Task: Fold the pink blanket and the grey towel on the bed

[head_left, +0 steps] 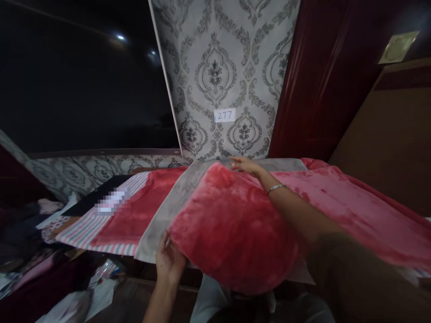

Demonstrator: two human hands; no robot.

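A thick piece of red plush cloth bulges in the middle of the view, its rounded near side hanging over the front edge. At its left corner is my left hand, its fingers closed at the cloth's edge and partly hidden by it. My right hand reaches across to the far side, fingers stretched out and apart near the plush cloth's back edge. Under the plush cloth lies a grey cloth. A pink plush fabric spreads out to the right, partly behind my right forearm.
Left of the grey cloth lies a red panel with a striped border. A large dark screen stands behind it. Patterned wallpaper bears a paper label. A brown board leans at right. Clothes and plastic clutter the lower left.
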